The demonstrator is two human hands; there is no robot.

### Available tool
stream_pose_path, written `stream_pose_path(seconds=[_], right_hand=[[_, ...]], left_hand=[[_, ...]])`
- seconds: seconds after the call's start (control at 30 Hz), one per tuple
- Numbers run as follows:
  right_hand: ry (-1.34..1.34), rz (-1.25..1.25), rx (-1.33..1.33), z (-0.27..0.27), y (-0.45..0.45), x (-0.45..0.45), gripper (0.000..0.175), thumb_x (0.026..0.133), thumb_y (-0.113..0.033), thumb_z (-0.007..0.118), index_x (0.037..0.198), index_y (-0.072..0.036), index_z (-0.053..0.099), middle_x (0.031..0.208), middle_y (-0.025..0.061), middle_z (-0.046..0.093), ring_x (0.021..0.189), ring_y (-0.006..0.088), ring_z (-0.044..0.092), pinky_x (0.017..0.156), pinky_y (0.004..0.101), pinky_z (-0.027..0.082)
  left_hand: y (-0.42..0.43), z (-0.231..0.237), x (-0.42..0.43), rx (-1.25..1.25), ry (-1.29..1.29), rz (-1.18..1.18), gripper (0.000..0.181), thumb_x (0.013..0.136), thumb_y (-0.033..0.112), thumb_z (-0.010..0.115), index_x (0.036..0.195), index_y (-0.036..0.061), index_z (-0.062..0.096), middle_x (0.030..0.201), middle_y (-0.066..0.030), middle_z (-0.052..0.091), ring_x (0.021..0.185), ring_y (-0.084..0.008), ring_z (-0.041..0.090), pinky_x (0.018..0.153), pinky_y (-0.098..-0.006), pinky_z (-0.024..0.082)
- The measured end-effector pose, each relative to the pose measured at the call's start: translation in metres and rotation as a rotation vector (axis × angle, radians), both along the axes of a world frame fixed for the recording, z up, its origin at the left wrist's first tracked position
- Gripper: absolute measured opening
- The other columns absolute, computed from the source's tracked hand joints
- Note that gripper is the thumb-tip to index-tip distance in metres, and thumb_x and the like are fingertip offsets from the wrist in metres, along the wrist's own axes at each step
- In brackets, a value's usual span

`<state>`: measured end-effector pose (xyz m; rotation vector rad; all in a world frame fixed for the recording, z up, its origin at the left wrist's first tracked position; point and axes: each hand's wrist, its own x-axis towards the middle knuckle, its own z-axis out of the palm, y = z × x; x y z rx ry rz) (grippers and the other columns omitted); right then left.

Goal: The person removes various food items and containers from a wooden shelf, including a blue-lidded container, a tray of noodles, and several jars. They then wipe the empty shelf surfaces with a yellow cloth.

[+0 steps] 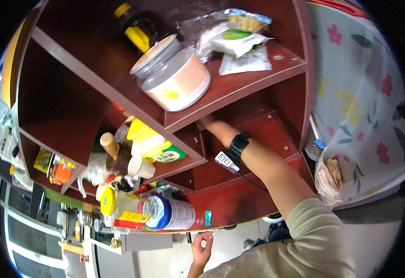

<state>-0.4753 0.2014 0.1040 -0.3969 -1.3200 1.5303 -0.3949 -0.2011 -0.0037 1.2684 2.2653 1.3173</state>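
Note:
My right arm reaches into the red-brown wooden cabinet's lower compartment (244, 135). My right hand (205, 122) is blurred and partly hidden behind the shelf edge, so its grip does not show. A black band (239, 144) circles that wrist, with a small white printed module (227, 161) and a cable beside it. Below the cabinet's front edge is my left hand (202, 246), its fingers curled; whether it holds anything is unclear. A dark object (189, 237) shows beside it. Above my right hand, a lidded plastic jar (178, 81) stands on the shelf.
Plastic packets (240, 45) and a dark bottle (138, 31) occupy the upper shelf. At lower left are a paper cup (141, 167), a yellow-lidded jar (117, 201) and a blue-lidded canister (171, 212). A flowered cover (359, 104) hangs at right.

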Motion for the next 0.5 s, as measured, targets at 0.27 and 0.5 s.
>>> stream_pose_path(seconds=[0.27,0.5], right_hand=[[0.068,0.571,-0.109,-0.007,-0.055,0.052,0.047,0.093,-0.029,0.032,0.127,0.002,0.042,0.127,0.0137,0.047,0.119,0.0201,0.042,0.104,0.0338,0.029],[0.548,0.684,0.087,-0.006,-0.134,0.121,0.073,0.083,-0.03,0.043,0.143,0.002,0.015,0.149,0.0144,0.019,0.138,0.0229,0.017,0.113,0.0348,0.006]], left_hand=[[-0.008,0.015,0.026,-0.082,0.13,-0.123,0.008,0.08,0.0,0.063,0.087,0.0026,0.063,0.082,-0.0114,0.063,0.075,-0.0245,0.061,0.067,-0.031,0.049],[0.03,0.025,0.011,-0.081,0.226,-0.343,0.009,0.081,0.001,0.062,0.09,0.0027,0.063,0.084,-0.0112,0.063,0.075,-0.0252,0.062,0.065,-0.0313,0.049]])
